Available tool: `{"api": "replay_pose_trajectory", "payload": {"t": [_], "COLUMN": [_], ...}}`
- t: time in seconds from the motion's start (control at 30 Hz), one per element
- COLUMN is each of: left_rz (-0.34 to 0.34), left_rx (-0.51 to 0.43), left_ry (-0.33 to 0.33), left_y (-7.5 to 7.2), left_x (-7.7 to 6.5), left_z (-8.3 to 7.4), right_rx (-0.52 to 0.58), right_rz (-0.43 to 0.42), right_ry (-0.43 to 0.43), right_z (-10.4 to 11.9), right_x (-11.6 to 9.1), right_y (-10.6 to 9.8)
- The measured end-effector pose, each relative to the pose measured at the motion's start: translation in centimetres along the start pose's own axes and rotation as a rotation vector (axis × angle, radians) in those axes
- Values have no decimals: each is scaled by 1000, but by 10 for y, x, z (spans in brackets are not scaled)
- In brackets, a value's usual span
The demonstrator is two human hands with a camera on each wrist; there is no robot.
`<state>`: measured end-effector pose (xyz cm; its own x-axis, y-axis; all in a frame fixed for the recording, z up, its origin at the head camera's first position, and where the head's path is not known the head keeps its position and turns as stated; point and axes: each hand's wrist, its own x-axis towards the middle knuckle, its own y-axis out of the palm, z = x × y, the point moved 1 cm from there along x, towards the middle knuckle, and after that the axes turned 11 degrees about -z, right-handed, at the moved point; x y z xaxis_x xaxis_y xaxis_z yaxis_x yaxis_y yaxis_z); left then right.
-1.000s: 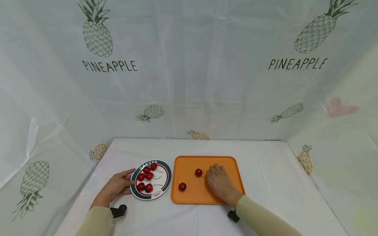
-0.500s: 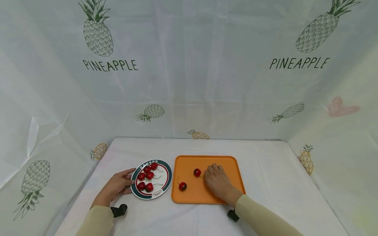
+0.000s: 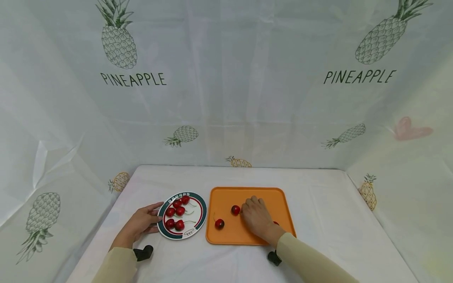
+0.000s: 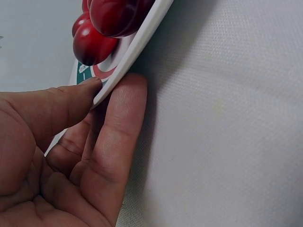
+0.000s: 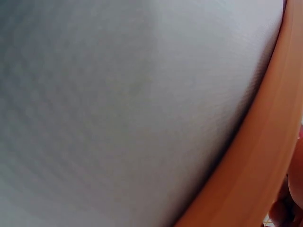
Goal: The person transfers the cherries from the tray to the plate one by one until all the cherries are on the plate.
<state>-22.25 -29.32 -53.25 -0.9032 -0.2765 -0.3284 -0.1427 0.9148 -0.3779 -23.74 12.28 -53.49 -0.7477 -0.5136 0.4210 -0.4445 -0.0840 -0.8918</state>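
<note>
While the left hand (image 3: pixel 139 222) pinches the plate (image 3: pixel 203 208) by its left rim, the right hand (image 3: pixel 255 216), its hold too hidden to tell, lies just beside a cherry (image 3: pixel 235 210) on the tray (image 3: pixel 226 196); picking seems the step, needing a secure pinch next.

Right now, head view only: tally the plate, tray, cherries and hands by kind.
1 plate
1 tray
9 cherries visible: 6 on the plate, 3 on the tray, one partly hidden
2 hands: left hand, right hand
Total: 13; the right hand could hide more cherries.
</note>
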Motion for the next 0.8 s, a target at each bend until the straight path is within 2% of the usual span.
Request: {"api": "replay_pose_trajectory", "payload": {"t": [0.17, 0.37, 0.8], "left_rz": [0, -2, -21], "left_rx": [7, 10, 13], "left_ry": [-1, 0, -20], "left_y": [0, 0, 2], "left_x": [1, 3, 3], "left_z": [2, 3, -1], "right_rx": [-29, -52, -94], "right_rz": [-21, -87, -110], "right_ry": [-37, -98, -175], "right_z": [-1, -2, 11], "right_x": [1, 8, 40], "right_y": [1, -3, -18]}}
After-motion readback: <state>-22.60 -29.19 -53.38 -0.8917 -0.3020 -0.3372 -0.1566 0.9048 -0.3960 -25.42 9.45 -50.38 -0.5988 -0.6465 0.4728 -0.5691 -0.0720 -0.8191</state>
